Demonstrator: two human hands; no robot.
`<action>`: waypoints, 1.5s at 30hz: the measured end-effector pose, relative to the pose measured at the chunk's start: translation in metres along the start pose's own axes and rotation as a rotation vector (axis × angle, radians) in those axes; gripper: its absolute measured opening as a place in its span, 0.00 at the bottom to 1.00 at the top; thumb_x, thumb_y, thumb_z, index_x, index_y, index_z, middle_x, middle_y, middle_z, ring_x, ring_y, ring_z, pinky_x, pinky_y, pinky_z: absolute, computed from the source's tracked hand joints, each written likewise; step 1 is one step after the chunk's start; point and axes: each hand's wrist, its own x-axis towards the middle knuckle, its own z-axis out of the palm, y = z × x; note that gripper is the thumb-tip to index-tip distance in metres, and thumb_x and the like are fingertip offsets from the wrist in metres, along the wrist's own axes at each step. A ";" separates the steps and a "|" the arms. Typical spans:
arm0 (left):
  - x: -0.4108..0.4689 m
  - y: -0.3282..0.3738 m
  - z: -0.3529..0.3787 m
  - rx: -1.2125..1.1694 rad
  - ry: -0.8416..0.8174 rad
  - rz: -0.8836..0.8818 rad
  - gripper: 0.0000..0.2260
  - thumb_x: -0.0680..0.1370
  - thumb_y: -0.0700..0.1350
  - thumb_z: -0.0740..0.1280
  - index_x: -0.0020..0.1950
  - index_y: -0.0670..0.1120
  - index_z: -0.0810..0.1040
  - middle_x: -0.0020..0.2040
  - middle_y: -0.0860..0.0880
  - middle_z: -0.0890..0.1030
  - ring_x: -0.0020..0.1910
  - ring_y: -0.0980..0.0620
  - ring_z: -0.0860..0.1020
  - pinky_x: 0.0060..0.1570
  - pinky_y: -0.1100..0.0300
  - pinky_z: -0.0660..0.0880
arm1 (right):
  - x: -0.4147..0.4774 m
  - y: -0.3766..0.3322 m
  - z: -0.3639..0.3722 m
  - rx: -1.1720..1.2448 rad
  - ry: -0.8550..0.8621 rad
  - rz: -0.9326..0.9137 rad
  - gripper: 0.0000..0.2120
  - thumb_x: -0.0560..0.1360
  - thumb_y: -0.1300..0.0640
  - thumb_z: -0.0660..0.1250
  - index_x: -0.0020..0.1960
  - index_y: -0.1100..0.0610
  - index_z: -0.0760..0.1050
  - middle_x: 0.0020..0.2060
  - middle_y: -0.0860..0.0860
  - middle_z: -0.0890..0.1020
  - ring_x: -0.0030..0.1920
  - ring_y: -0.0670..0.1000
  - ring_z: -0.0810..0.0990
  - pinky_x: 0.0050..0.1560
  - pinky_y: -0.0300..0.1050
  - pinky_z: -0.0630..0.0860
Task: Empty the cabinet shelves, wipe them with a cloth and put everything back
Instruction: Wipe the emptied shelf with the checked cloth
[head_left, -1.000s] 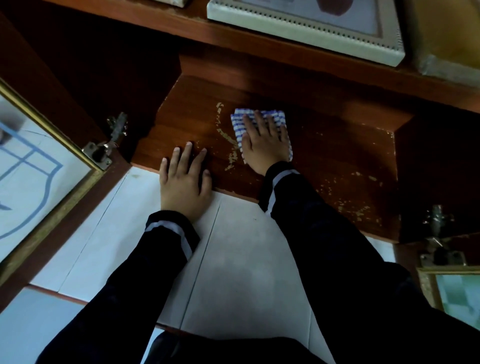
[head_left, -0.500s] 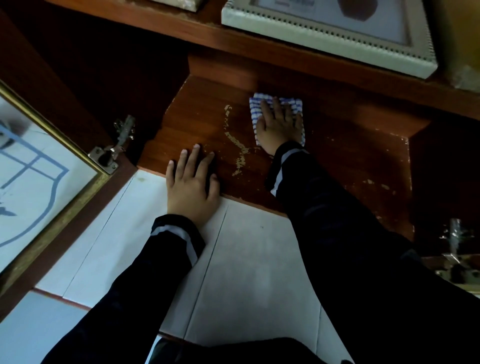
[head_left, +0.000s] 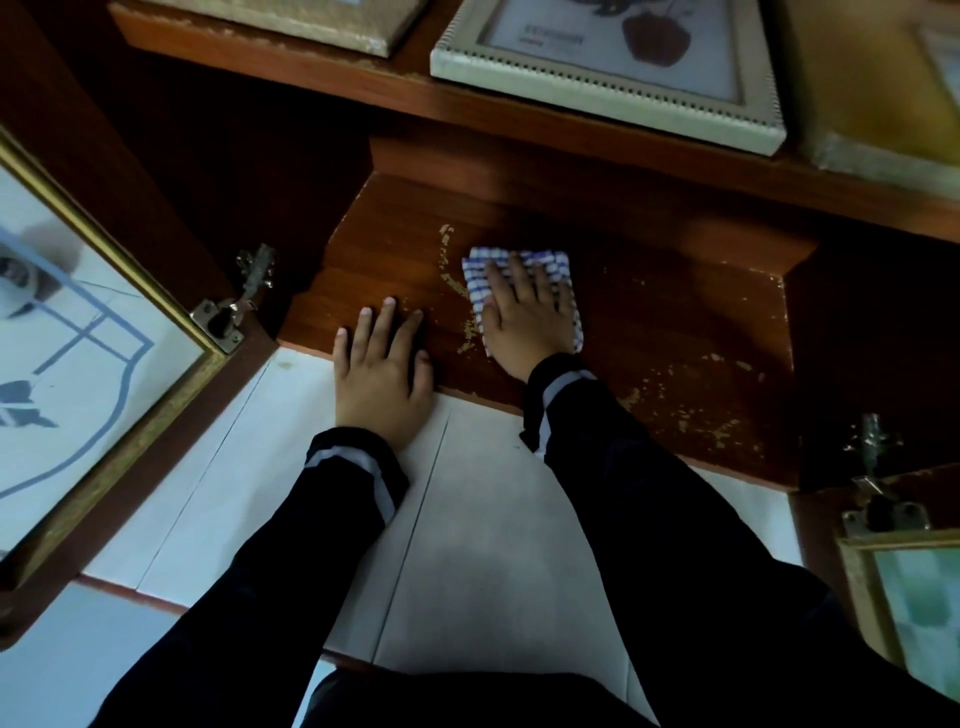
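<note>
The bottom cabinet shelf (head_left: 675, 332) is dark brown wood with flaked patches of worn finish. A blue-and-white checked cloth (head_left: 480, 267) lies folded on it, left of the middle. My right hand (head_left: 524, 317) presses flat on the cloth with fingers straight and spread. My left hand (head_left: 382, 369) rests flat across the shelf's front edge, fingers on the wood and palm over the white floor tiles. Both arms wear dark sleeves with a grey cuff stripe.
A pale beaded picture frame (head_left: 608, 98) and a tan flat item (head_left: 291, 23) lie on the wooden ledge above. Glass cabinet doors stand open at the left (head_left: 78, 353) and lower right (head_left: 904, 597), each with a metal hinge. White floor tiles (head_left: 467, 545) lie below.
My right hand has drawn the cloth back from the rear of the shelf toward the front. The left hand has stayed at the shelf edge.
</note>
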 end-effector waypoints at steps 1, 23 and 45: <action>0.000 0.000 0.000 0.000 -0.003 0.000 0.29 0.78 0.57 0.47 0.76 0.51 0.68 0.79 0.47 0.62 0.79 0.44 0.57 0.77 0.47 0.44 | -0.006 -0.002 0.001 -0.005 0.005 -0.009 0.26 0.84 0.47 0.44 0.81 0.45 0.44 0.80 0.48 0.45 0.79 0.54 0.43 0.77 0.58 0.40; -0.026 -0.035 -0.009 0.165 0.110 0.045 0.26 0.80 0.57 0.50 0.76 0.51 0.69 0.80 0.40 0.57 0.79 0.38 0.54 0.75 0.38 0.46 | -0.037 -0.023 0.003 0.031 -0.040 -0.043 0.26 0.83 0.47 0.46 0.80 0.43 0.45 0.80 0.47 0.43 0.79 0.52 0.41 0.76 0.58 0.36; -0.036 -0.068 -0.039 0.281 0.405 -0.293 0.41 0.75 0.55 0.58 0.80 0.39 0.44 0.79 0.34 0.51 0.79 0.35 0.49 0.74 0.38 0.38 | -0.013 -0.085 0.026 0.004 0.103 -0.397 0.34 0.73 0.44 0.39 0.77 0.45 0.63 0.77 0.49 0.63 0.77 0.56 0.61 0.74 0.57 0.52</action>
